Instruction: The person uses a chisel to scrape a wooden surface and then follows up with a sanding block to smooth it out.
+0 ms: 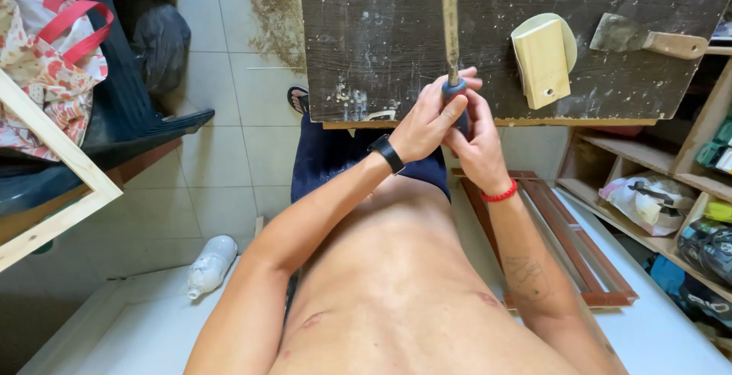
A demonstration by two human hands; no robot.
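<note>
Hands meet at the near edge of a dark, scarred wooden workbench (381,24), both closed around the same tool. The left hand (427,125), with a black wristwatch (389,153) on its wrist, wraps its fingers around the blue handle (455,91) of a long tool, the thumb lying up along the grip. The right hand (479,146), wearing a red bead bracelet (501,193), cups the same handle from the other side, its fingertips pressed against the left hand's fingers. Neither hand shows any gap; both are shut tight on the handle. From the handle a long, pale, narrow shaft (450,17) runs straight away over the benchtop and out of the top of the view; whether it is a file or a rasp cannot be told.

On the bench to the right lies a light wooden block (543,64) resting on a pale round disc (566,32), and further right a trowel with a wooden handle (656,41). Below the right forearm a reddish-brown wooden frame (579,253) lies on a white surface (137,337). A white plastic bottle (210,266) lies on its side at the left, near a light wooden frame (61,192) and dark stacked plastic chairs (130,100) carrying a floral bag with red handles (46,55). Wooden shelves (671,192) with bags stand at the right.
</note>
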